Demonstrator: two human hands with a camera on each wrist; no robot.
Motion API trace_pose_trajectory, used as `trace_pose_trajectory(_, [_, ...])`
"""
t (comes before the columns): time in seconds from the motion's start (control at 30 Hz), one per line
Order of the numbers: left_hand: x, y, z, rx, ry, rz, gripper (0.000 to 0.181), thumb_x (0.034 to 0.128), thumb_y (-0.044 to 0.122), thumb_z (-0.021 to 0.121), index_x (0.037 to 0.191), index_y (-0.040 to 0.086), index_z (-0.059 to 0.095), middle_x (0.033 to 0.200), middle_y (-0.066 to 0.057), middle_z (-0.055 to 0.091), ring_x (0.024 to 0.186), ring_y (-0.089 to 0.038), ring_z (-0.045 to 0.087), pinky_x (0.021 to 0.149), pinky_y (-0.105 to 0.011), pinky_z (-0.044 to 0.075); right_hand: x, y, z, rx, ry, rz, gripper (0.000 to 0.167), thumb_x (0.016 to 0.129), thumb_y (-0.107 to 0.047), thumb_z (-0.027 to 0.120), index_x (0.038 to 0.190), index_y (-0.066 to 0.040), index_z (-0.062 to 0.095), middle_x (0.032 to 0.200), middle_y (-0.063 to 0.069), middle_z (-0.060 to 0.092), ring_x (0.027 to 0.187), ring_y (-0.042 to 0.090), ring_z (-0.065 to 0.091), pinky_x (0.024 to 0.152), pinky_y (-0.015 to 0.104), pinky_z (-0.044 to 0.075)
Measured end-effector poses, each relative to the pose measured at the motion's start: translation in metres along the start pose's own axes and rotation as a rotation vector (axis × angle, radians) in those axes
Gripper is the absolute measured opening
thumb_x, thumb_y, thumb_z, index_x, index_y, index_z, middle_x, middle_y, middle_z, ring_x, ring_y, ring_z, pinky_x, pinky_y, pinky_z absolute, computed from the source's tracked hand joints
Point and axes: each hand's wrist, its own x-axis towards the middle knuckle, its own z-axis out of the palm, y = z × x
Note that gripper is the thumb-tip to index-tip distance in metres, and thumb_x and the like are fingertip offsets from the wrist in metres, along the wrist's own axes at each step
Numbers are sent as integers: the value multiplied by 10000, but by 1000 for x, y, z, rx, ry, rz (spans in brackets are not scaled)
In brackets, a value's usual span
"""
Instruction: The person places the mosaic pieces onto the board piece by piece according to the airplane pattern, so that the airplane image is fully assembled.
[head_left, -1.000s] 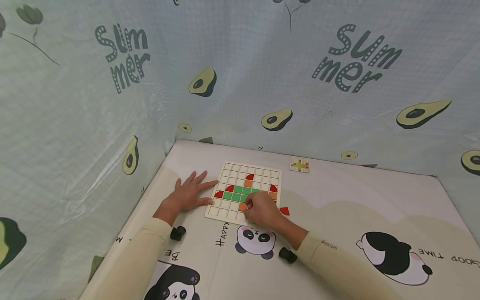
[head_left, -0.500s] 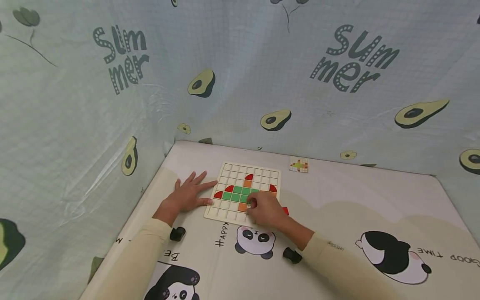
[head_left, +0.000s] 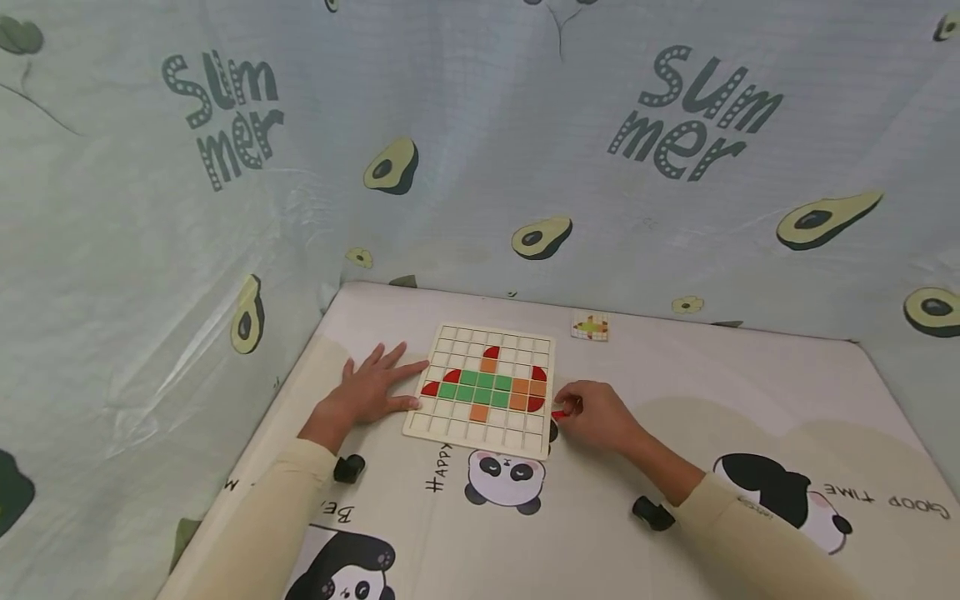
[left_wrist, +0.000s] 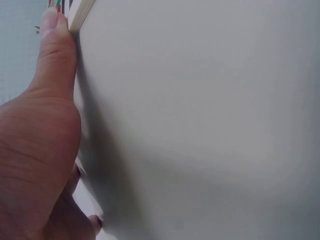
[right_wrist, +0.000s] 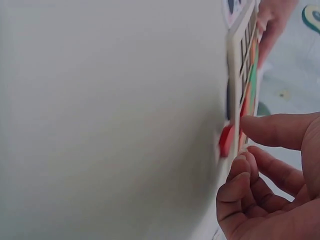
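A square cream grid board [head_left: 517, 437] lies on the printed cloth, with green, orange and red pieces set in its cells. My left hand [head_left: 367, 393] is spread flat at the board's left edge, thumb and a fingertip touching it. In the left wrist view, the thumb [left_wrist: 52, 65] presses along the edge. Beside the board's right edge is my right hand [head_left: 596, 415], its fingers bent. A loose red piece [right_wrist: 227, 141] lies by the board near the right fingertips; a gap shows between thumb and index finger. The fingers partly hide this piece in the head view.
A small patterned card [head_left: 590, 326] lies beyond the board's far right corner, near the back wall. Avocado-printed sheets form the left and back walls [head_left: 450, 250]. A black strap-like device is at each wrist, such as the right one [head_left: 652, 513].
My right hand has moved right, off the board's lower middle to the loose red piece, uncovering the orange and red pieces on the right. The left hand stays put. The head view shifts slightly.
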Motion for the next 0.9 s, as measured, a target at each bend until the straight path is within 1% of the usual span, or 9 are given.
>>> trace_pose_trajectory(0.13, [-1, -1, 0, -4, -6, 2, 724, 955, 574, 670, 1596, 349, 419, 1758, -127, 189, 1614, -494, 112, 1186, -823, 123, -2, 10, 1, -10, -16, 25, 241, 820, -35, 801, 1053, -36, 741, 822, 18, 618, 825, 174, 548, 722, 271, 489])
trace_pose_trajectory(0.27, [-1, -4, 0, -9, -14, 2, 735, 949, 583, 674, 1597, 354, 415, 1760, -124, 179, 1615, -493, 103, 1186, -825, 120, -2, 13, 2, -6, -15, 14, 193, 827, -28, 788, 1014, -39, 742, 783, 17, 596, 796, 175, 538, 684, 277, 467])
trace_pose_trajectory(0.47, [-4, -6, 1, 3, -10, 8, 738, 952, 583, 668, 1601, 348, 407, 1759, -130, 179, 1611, -501, 110, 1178, -830, 126, -3, 11, 2, -18, -18, 1, 110, 832, -30, 766, 940, -40, 748, 736, 6, 610, 743, 151, 538, 649, 253, 457])
trace_pose_trajectory(0.7, [-6, -5, 0, 2, -3, 12, 731, 956, 570, 670, 1600, 340, 412, 1757, -135, 185, 1609, -503, 115, 1178, -830, 125, -7, 7, 2, -40, -27, 17, 108, 835, -56, 795, 926, -15, 755, 728, 16, 648, 714, 140, 553, 641, 251, 479])
trace_pose_trajectory(0.9, [-4, -4, -1, 0, -3, 23, 734, 955, 577, 665, 1601, 337, 413, 1757, -137, 185, 1610, -504, 109, 1183, -829, 114, -10, 6, 2, -28, -29, 27, 119, 837, -64, 795, 932, -6, 755, 731, 20, 657, 712, 145, 560, 632, 242, 482])
